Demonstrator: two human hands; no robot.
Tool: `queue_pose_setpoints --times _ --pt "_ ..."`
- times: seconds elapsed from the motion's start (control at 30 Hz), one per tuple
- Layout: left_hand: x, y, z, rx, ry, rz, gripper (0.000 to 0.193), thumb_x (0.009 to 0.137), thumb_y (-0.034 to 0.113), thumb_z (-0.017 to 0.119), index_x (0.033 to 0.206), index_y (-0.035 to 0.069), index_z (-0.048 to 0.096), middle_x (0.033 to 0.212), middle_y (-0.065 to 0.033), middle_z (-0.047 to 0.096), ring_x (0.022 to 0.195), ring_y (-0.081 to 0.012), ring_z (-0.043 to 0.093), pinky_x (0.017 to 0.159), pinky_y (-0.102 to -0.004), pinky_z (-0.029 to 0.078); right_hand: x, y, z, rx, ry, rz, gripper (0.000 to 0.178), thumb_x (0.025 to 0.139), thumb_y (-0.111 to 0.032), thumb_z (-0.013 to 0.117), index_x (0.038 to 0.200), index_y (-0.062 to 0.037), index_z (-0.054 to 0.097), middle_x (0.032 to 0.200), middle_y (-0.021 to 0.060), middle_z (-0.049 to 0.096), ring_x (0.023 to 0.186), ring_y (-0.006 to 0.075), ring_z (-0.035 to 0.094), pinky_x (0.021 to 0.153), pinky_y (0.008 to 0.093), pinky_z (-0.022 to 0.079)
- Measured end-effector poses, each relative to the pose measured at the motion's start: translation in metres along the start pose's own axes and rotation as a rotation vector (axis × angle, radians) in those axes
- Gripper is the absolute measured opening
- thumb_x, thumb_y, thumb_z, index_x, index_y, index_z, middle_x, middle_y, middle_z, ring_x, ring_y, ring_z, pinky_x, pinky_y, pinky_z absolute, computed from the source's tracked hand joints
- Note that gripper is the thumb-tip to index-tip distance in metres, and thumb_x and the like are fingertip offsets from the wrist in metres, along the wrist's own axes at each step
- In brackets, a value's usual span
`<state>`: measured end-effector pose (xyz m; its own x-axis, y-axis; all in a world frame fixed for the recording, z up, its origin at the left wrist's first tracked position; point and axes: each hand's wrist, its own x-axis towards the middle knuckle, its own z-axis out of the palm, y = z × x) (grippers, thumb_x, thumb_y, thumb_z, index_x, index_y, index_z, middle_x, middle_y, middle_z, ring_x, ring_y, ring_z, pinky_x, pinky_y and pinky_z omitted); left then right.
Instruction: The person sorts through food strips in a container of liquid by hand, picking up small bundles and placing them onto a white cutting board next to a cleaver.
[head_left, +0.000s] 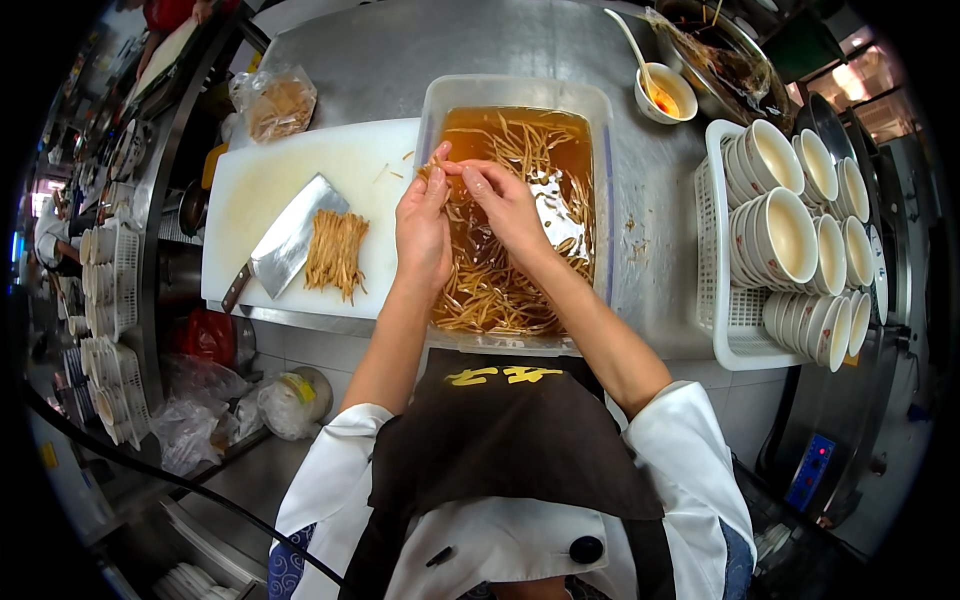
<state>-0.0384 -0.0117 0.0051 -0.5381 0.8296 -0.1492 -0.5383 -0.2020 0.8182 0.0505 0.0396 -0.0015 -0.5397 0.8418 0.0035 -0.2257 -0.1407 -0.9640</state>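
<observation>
Strips (pixel 490 305) lay loose in the tub (pixel 602 190), there, below and rightward of the fingers, long axes every which way; the right hand (pixel 508 208) was nearer than the left hand (pixel 425 232). Fingertips met, bunched together; whether clamped on anything, I couldn't tell. The strips looked thin, tan, wet, tangled.

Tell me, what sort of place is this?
Most likely a restaurant or other commercial kitchen: many bowls are stacked in a white basket, a cleaver lies on a cutting board, and a tub of brownish strips in liquid stands on the metal counter.
</observation>
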Motion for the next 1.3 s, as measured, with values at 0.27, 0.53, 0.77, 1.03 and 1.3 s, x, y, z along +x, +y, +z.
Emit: queue_pose_setpoints --times 0.27,0.53,0.77,1.03,1.3 --pt "0.005 0.002 -0.009 -0.003 -0.056 -0.091 0.028 0.095 0.019 0.043 0.115 0.001 0.052 0.119 -0.0092 0.052 0.108 -0.0155 0.047 0.095 -0.0291 0.037 0.001 0.003 0.006 -0.003 -0.246 0.100 0.036 0.089 -0.024 0.055 0.112 0.0035 0.054 0.101 0.0054 0.058 0.091 0.0102 0.051 0.083 0.0253 0.041" --pt "0.006 0.001 -0.013 -0.018 -0.124 -0.087 0.023 0.094 0.018 0.043 0.100 -0.001 0.055 0.123 -0.0094 0.051 0.106 -0.0153 0.049 0.093 -0.0288 0.037 0.002 0.015 -0.008 -0.305 -0.177 0.066 0.021 0.082 -0.015 0.048 0.087 0.0032 0.057 0.065 0.0105 0.061 0.059 0.0240 0.060 0.057 0.0357 0.046" --pt "-0.001 0.000 -0.012 0.035 -0.147 -0.066 0.023 0.095 0.019 0.042 0.093 0.000 0.055 0.116 -0.0145 0.055 0.104 -0.0188 0.051 0.095 -0.0319 0.036 -0.004 -0.009 0.000 -1.013 0.023 -0.123 0.022 0.077 -0.018 0.048 0.084 -0.0004 0.060 0.074 0.0202 0.061 0.070 0.0374 0.059 0.063 0.0469 0.045" --pt "0.003 0.011 -0.023 -0.122 0.015 0.083 0.027 0.096 0.027 0.038 0.079 0.007 0.045 0.067 -0.0020 0.045 0.068 -0.0144 0.049 0.068 -0.0273 0.042 -0.009 0.001 -0.013 -1.057 -0.264 -0.179 0.014 0.082 -0.010 0.052 0.086 -0.0012 0.062 0.075 0.0204 0.061 0.071 0.0358 0.060 0.063 0.0430 0.047" --pt "-0.005 0.023 -0.027 0.056 0.177 -0.006 0.025 0.096 0.027 0.039 0.078 0.011 0.042 0.057 0.0055 0.030 0.044 -0.0033 0.023 0.038 -0.0184 0.020 0.039 0.052 -0.011 -1.005 -0.099 0.098 0.022 0.078 -0.017 0.062 0.088 0.0031 0.063 0.086 0.0223 0.062 0.083 0.0361 0.060 0.075 0.0418 0.047"
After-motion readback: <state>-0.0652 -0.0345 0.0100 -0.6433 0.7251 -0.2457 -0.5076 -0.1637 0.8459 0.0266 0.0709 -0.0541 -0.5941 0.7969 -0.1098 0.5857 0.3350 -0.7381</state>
